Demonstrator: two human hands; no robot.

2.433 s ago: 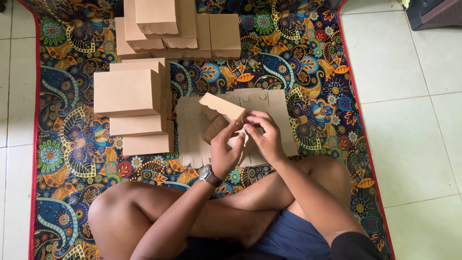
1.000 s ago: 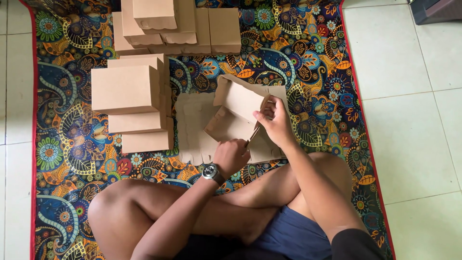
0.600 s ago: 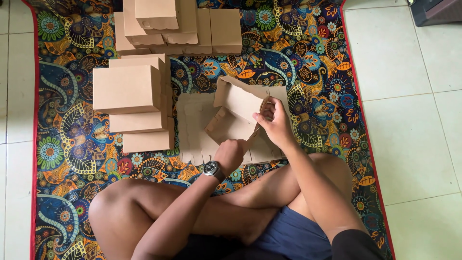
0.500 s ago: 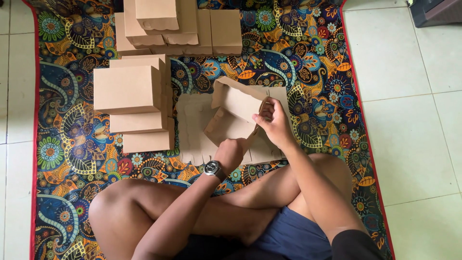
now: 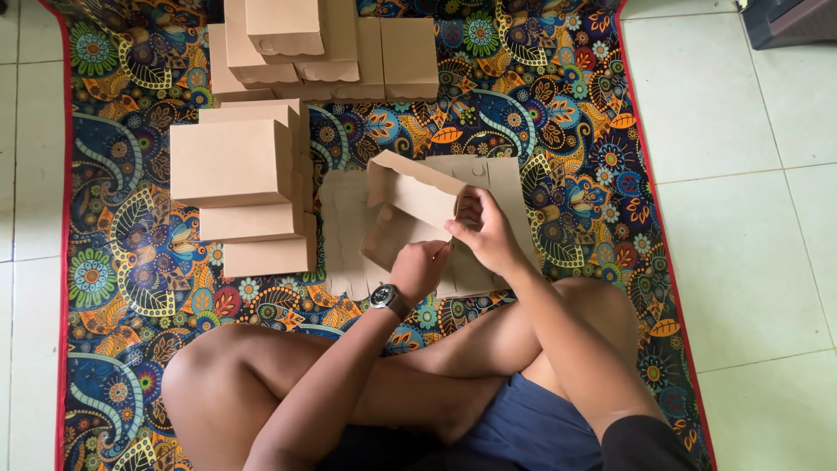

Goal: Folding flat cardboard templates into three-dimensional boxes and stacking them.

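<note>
The half-folded brown box (image 5: pixel 410 214) sits above the flat cardboard sheets (image 5: pixel 497 179) on the rug (image 5: pixel 558 113). The right hand (image 5: pixel 484 231) pinches its wavy flap, and the left hand (image 5: pixel 420 269) grips the near edge. A hard tug might tear the flap — or bend it crooked.

The half-folded cardboard box (image 5: pixel 410 209) no longer sits closed and raised between both hands as at the start; it now stands opened, its scalloped flap upright and its body tilted down onto the flat cardboard sheets (image 5: pixel 497 179). The left hand (image 5: pixel 420 266), which a moment ago rested low near the box's front edge, has come up slightly and now meets the right hand (image 5: pixel 484 231) at the box's right corner. The right hand has slid down from the flap's upper edge to that corner.
</note>
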